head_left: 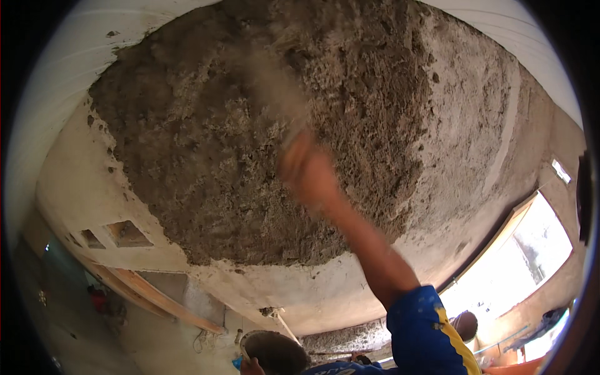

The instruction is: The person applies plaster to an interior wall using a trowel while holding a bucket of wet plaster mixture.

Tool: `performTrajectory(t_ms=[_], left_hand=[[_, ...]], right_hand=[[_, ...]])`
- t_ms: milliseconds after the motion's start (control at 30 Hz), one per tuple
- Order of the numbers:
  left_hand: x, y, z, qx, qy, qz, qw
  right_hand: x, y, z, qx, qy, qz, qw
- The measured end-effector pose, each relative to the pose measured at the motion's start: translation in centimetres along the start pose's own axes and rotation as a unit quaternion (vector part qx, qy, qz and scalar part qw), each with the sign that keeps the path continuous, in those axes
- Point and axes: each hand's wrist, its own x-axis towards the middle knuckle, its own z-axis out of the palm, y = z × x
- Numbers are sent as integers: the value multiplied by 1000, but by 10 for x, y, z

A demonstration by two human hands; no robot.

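My right hand (306, 169) is raised in front of the wall, its fingers closed around a trowel (269, 81) whose long flat shape is smeared by motion. Behind it spreads a broad patch of rough, dark grey mortar (231, 181); whether the blade touches it, I cannot tell. At the lower edge my left hand (252, 367) grips the rim of a round pan (275, 351), dark grey inside. Only part of that hand shows.
Paler plaster (469, 112) borders the mortar on the right. Square wall openings (128, 234) and a wooden frame (156, 300) are at lower left. A bright window (531, 244) stands at right, near a round brown object (465, 325).
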Motion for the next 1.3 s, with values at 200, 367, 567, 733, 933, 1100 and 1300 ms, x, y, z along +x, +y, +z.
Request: performTrajectory(t_ms=[200,367,567,733,933,1100,1300], left_hand=[[81,-73,50,-170,162,161,959],[47,7,45,-123,49,260,956],[-3,114,47,-45,-77,382,920],[-5,148,48,-79,-121,405,903],[-16,177,36,-177,-111,347,914],[27,111,49,-416,-55,143,896],[10,66,45,-212,5,139,967]], right_hand=[[-234,-85,23,554,-358,7,751],[-409,-28,111,428,-493,-94,752],[-477,-43,146,417,-579,-42,699],[-421,-56,74,545,-708,57,445],[-393,-28,41,718,-607,308,144],[-302,-6,-35,848,-380,296,222],[-186,15,-74,708,86,154,684]])
